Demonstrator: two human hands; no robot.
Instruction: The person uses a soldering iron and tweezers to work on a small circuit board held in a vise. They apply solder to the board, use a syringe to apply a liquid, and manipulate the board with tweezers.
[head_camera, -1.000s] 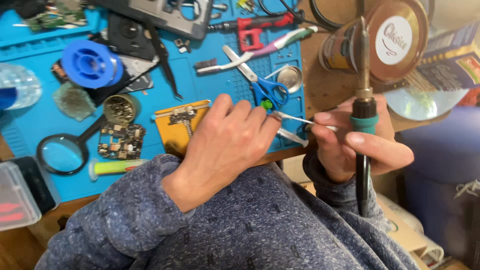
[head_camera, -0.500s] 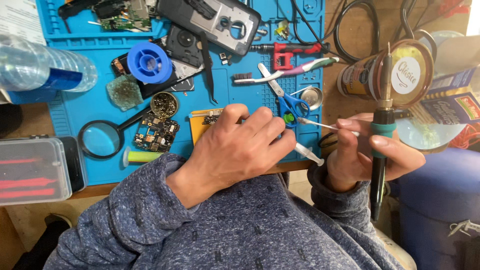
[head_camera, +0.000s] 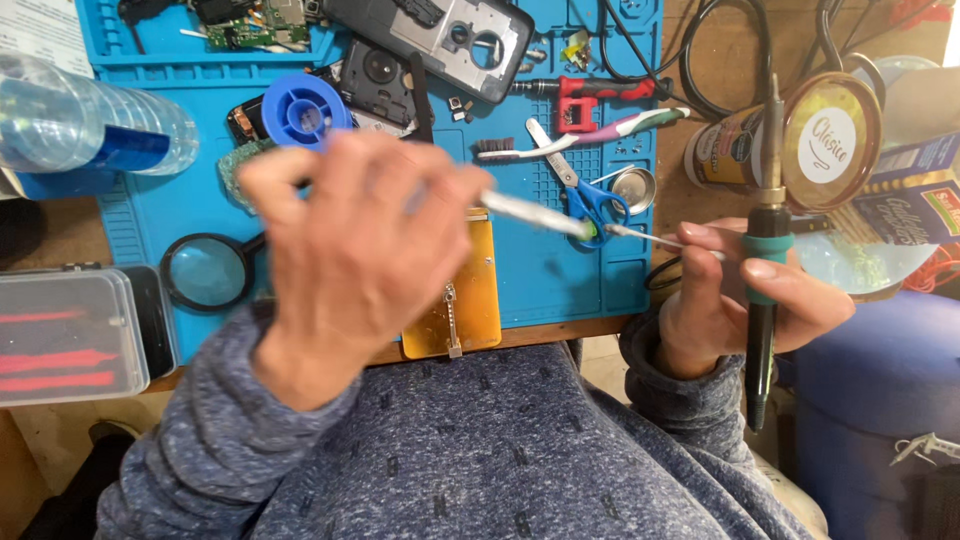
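Electronics repair bench: blue work mat (head_camera: 560, 280), phone parts (head_camera: 440, 40), soldering iron (head_camera: 765, 260), magnifier (head_camera: 208, 270).

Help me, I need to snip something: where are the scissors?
The blue-handled scissors lie on the blue mat's right part, below the toothbrush and beside a small metal cup.

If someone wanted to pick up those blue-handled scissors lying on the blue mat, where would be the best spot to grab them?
Probably by the blue plastic finger loops of the blue-handled scissors, coming from the near edge of the blue work mat. The loops point toward the person, while the closed metal blades angle away under the toothbrush. The left hand and its silver tool hover just above, so approach from the right.
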